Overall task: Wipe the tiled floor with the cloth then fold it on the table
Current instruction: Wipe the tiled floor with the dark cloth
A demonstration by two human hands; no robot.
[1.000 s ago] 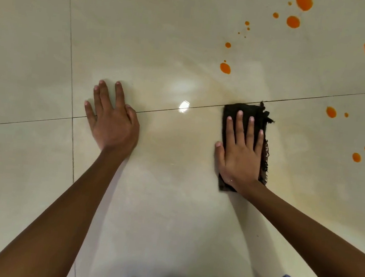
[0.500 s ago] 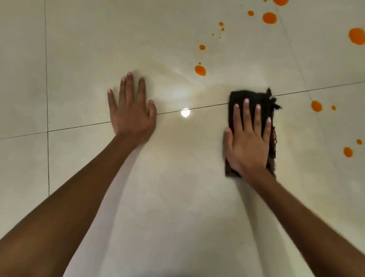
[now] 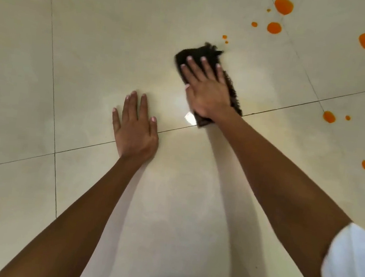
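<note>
— Both hands are flat for me: my right hand (image 3: 206, 88) lies spread, palm down, on the dark cloth (image 3: 201, 51), pressing it to the tiled floor (image 3: 96, 48).

— And the left hand?

— My left hand (image 3: 136, 128) rests open on bare tile, fingers together, just below and left of the cloth. The cloth's frayed far edge sits just beside two small orange drops (image 3: 225, 39); bigger orange spots (image 3: 283, 6) lie farther up and right.

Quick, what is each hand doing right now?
Left hand: open, flat on the floor.
Right hand: open, pressing flat on the dark cloth.
</note>
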